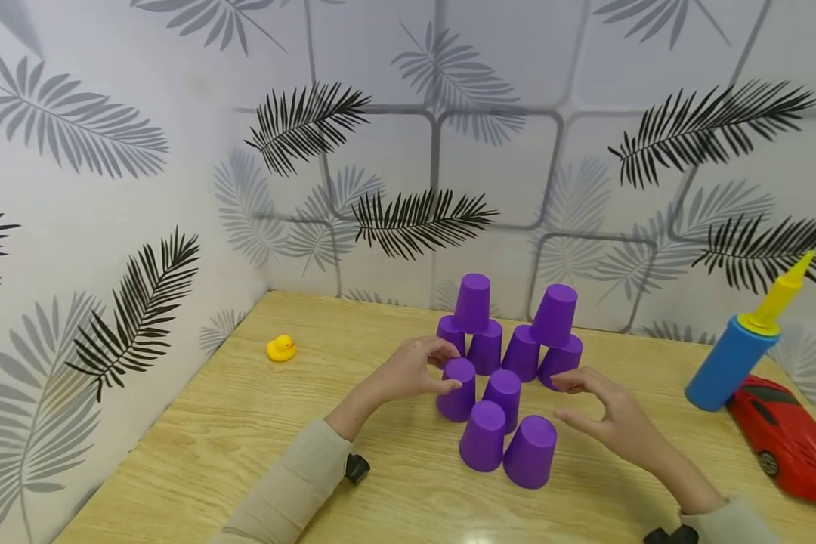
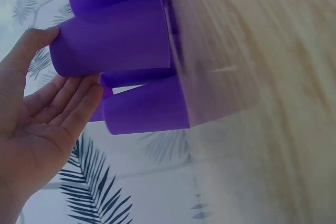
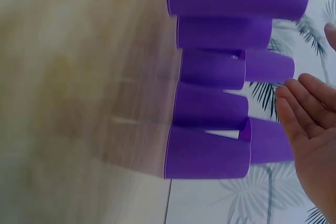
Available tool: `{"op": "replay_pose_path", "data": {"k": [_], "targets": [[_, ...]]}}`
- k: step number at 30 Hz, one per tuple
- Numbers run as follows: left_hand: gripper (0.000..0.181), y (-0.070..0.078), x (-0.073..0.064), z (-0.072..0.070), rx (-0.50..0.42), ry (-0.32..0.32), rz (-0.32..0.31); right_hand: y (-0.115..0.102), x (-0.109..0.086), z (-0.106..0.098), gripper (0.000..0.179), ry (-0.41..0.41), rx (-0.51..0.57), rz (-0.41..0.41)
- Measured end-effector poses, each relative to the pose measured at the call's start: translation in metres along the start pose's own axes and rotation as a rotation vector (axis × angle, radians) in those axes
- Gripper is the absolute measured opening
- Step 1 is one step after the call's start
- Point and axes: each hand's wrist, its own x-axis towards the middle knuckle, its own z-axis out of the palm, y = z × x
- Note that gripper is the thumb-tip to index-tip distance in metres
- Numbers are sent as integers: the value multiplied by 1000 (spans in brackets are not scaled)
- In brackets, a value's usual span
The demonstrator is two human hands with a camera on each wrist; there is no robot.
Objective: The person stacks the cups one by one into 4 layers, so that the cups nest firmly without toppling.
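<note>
We see two three-cup stacks [image 1: 474, 304] built toward the table's [image 1: 211, 423] back, four purple cups [image 1: 533, 455] seemingly left unstacked in front, the left hand [image 1: 415, 368] pinching their leftmost cup [image 1: 457, 394], the right hand [image 1: 608, 415] empty nearby.

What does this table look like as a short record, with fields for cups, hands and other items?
Cups: ten visible, purple, all mouth down
Stacks: two at the back, each one cup on two
Front cups: four, none stacked
Left hand: thumb and fingers around the leftmost front cup
Right hand: holds nothing, close to the right stack
Other items: yellow toy duck, left; blue-and-yellow pump and red toy car, right
</note>
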Motion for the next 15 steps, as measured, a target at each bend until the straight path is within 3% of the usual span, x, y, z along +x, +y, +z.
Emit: {"op": "replay_pose_path", "data": {"k": [8,15], "targets": [[40,22,-5,-30,-72,138,95,-15,-4,7,50,-133,65,-49],[40,38,8,-51,-110,251,194,-15,-7,12,48,-168,97,-101]]}}
